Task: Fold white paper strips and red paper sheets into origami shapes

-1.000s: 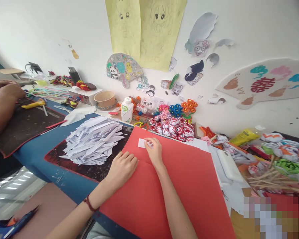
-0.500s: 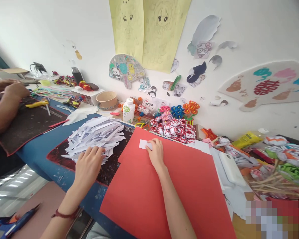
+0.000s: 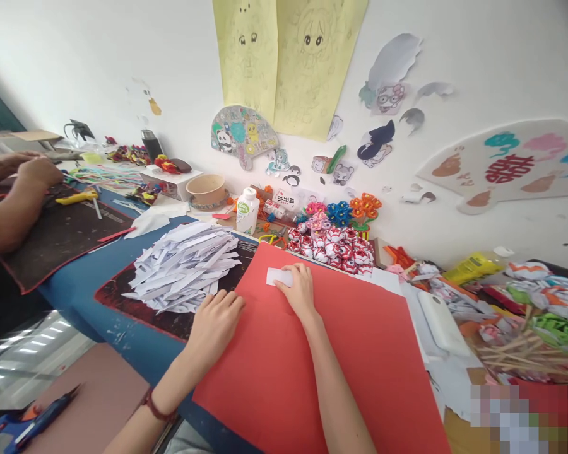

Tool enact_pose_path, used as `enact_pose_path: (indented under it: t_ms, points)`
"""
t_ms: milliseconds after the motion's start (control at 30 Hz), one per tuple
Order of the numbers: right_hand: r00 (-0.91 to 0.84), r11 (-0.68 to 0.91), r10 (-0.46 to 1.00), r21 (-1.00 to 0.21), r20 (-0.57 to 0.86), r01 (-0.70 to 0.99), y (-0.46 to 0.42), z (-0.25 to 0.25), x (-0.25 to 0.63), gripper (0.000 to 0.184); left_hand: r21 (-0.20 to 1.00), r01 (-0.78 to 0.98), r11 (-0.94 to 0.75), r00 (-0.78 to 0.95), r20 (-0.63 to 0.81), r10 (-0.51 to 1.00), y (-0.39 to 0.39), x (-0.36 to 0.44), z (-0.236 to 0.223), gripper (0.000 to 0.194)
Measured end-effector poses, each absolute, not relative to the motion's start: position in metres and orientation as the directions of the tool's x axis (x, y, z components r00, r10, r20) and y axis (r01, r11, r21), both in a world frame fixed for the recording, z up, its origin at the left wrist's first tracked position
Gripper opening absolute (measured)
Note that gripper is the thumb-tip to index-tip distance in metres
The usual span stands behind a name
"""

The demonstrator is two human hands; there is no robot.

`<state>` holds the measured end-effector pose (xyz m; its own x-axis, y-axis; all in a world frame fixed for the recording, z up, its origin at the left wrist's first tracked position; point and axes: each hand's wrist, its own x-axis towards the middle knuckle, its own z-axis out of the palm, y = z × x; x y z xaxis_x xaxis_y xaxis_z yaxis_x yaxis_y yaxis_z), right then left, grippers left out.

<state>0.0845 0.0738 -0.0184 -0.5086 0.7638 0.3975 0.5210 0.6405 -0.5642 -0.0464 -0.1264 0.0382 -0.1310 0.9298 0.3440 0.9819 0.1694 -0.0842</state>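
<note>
A big red paper sheet [image 3: 322,353] lies on the blue table in front of me. Near its far edge sits a small white paper slip [image 3: 278,276]. My right hand [image 3: 299,291] is on the slip, its fingertips pinched down on the right end. My left hand [image 3: 215,325] rests at the red sheet's left edge on a black cutting mat [image 3: 137,309]. Its fingers lie together, nearly flat, with nothing visible in them. They point at a heap of folded white paper pieces [image 3: 184,265] just beyond.
Another person's hands [image 3: 28,173] work on a second dark mat at far left, by a yellow cutter [image 3: 76,197]. A white bottle [image 3: 247,211], paper bowl [image 3: 206,188] and red-white paper flowers [image 3: 331,243] line the wall. Sticks [image 3: 515,353] lie right, a blue glue gun [image 3: 33,422] bottom left.
My left hand went from the red sheet's edge out to the white paper heap and has come back to the edge. My right hand stayed on the white slip.
</note>
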Motion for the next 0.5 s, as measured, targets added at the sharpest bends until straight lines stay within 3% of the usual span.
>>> enact_pose_path:
  t_ms: [133,267,333,433,500]
  points:
    - [-0.479,0.636,0.768,-0.590,0.425,0.497,0.074,-0.013,0.085,0.020,0.006,0.989,0.147,-0.140,0.337,0.931,-0.115,-0.035,0.038,0.022]
    - [-0.480,0.577,0.783,-0.749,0.395,0.325,0.076,-0.006,0.086,0.003,0.109,0.983,0.149,-0.179,0.366,0.913,-0.101,-0.038,0.031,0.018]
    - [-0.493,0.543,0.781,-0.807,0.383,0.234,0.076,-0.003,0.086,0.004,0.169,0.971,0.172,-0.226,0.392,0.892,-0.091,-0.040,0.027,0.025]
    - [-0.496,0.504,0.780,-0.853,0.382,0.137,0.075,0.001,0.086,0.007,0.348,0.920,0.179,-0.326,0.427,0.843,-0.074,-0.043,0.021,0.038]
    - [-0.487,0.462,0.789,-0.884,0.375,0.068,0.073,0.004,0.086,0.010,0.554,0.822,0.133,-0.404,0.403,0.821,-0.063,-0.045,0.021,0.044]
